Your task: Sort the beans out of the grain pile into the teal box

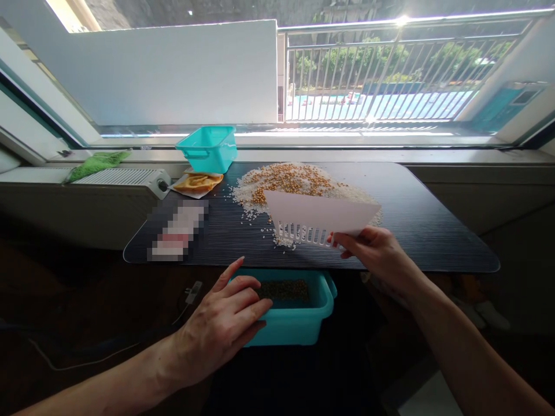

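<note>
My right hand [370, 245] grips a white slotted card [321, 211] by its lower right corner, fingers closed on the edge. The card is tilted in front of a spread heap of white rice-like grains [247, 199] mixed with yellow-brown kernels [299, 176]. Some of the heap is hidden behind it. My left hand [234, 312] is held over the left part of a turquoise tub [295, 329] below the table edge, its fingers apart and nothing visible in them. Small dark and brownish grains [288, 290] lie inside that tub.
The dark table [433, 231] has rounded corners. A second turquoise tub [208, 150] stands at the back left, beside a yellow-orange item on paper [197, 183]. A blurred-out item [177, 231] lies at the left. A green cloth [97, 164] rests on the radiator [121, 179].
</note>
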Demonstrator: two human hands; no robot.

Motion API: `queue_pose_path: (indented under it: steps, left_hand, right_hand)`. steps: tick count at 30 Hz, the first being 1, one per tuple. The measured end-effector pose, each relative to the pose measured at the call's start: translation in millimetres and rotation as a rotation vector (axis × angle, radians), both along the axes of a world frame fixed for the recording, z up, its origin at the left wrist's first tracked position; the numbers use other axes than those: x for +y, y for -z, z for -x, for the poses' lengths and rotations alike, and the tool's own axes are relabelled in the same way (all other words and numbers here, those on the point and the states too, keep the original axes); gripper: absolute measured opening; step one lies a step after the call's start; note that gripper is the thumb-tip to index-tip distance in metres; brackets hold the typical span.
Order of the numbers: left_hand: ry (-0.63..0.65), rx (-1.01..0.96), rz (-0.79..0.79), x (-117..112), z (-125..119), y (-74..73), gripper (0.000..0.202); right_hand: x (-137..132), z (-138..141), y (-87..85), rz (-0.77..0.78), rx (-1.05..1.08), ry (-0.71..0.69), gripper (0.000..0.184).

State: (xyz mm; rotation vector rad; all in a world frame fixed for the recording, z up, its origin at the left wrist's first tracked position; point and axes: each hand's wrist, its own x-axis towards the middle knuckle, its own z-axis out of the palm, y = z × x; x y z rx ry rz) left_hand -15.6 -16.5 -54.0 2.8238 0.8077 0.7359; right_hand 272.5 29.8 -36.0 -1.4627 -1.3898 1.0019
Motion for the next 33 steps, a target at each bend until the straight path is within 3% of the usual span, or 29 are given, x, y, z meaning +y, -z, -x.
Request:
queue_pose_path:
  steps: [21, 26, 33]
  left_hand:
    - [0.014, 0.006, -0.034, 2, 1, 0.9, 0.016]
    - [0.017, -0.010, -0.035, 2, 1, 1.9, 0.017]
    - [0.012, 0.014, -0.019, 2, 1, 1.2, 0.018]
  right_hand:
    - [-6, 2, 4.8, 0.008, -0.045, -0.131, 0.032]
    - [-12, 2, -3.7, 0.054, -0.035, -0.208, 0.031]
    - [1, 4, -2.3, -0.058, -0.056, 0.053, 0.025]
